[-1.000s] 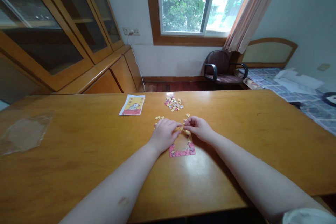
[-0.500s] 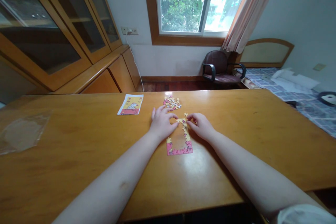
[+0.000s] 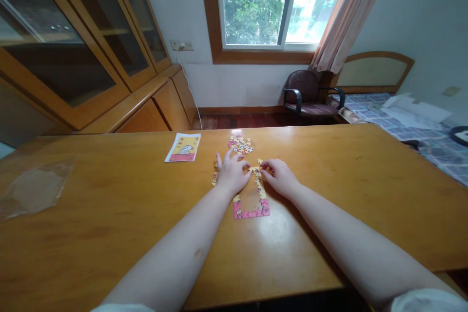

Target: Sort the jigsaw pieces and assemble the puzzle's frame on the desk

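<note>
A second ago both your hands were bunched together, pinching over the top edge of the puzzle frame (image 3: 252, 213). Now your left hand (image 3: 231, 175) has flattened out, its grip spread wide with the palm down over the frame's top left corner and the fingertips reaching toward the heap of loose pieces (image 3: 240, 145). Your right hand (image 3: 280, 175) has hardly shifted: its fingers are curled with the tips on the frame's top right corner, and you cannot tell from here whether that grip pinches a piece or only presses down

The frame lies on the worktop (image 3: 109, 195) right before you, with its pink bottom edge and yellow sides joined and the middle open to bare wood. The yellow top strip now shows between your hands, where they covered it before. Judging by this, the fitting at the top edge has gone from pinching to pressing flat

A single piece (image 3: 260, 161) lies just beyond your right fingertips, and a few stray pieces (image 3: 215, 178) lie beside your left hand. The picture card (image 3: 183, 147) sits well to the left, and the clear plastic bag (image 3: 34, 187) lies far off near the left edge
</note>
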Action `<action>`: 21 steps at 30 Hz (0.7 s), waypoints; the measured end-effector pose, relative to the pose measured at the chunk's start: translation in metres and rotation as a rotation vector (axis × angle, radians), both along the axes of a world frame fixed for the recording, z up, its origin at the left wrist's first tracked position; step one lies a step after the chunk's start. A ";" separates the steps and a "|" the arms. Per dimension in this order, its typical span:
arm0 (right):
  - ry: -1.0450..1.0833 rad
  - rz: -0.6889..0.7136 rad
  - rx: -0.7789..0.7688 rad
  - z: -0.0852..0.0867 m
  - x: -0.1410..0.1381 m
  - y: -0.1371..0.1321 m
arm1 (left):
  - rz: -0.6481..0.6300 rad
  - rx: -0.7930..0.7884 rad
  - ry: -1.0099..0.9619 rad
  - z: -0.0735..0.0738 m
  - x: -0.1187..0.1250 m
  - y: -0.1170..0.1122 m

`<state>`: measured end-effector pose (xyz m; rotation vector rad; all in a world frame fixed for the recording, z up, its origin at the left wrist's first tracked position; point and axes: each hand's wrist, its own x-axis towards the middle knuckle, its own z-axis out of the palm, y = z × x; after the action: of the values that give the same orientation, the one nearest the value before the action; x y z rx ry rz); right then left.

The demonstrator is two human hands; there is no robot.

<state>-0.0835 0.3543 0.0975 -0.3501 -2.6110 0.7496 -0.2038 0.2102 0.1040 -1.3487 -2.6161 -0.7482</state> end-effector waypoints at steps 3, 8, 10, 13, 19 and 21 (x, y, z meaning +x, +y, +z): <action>-0.005 -0.001 0.004 0.000 0.000 0.000 | 0.009 -0.003 -0.022 -0.001 -0.001 0.001; -0.031 0.006 0.050 0.002 0.001 0.000 | 0.011 0.010 -0.035 -0.004 -0.004 0.001; -0.047 0.022 0.068 0.003 0.001 -0.001 | 0.013 0.008 -0.052 -0.006 -0.005 0.001; -0.060 0.036 0.075 0.004 0.000 -0.002 | 0.021 0.006 -0.063 -0.007 -0.005 0.002; -0.054 0.031 0.076 0.004 0.001 -0.003 | 0.023 0.007 -0.058 -0.009 -0.006 0.002; -0.052 0.028 0.080 0.004 0.001 -0.003 | 0.026 0.004 -0.059 -0.010 -0.006 0.002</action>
<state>-0.0824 0.3513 0.1016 -0.3147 -2.6908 0.6509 -0.2102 0.2125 0.0945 -1.3090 -2.6697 -0.8009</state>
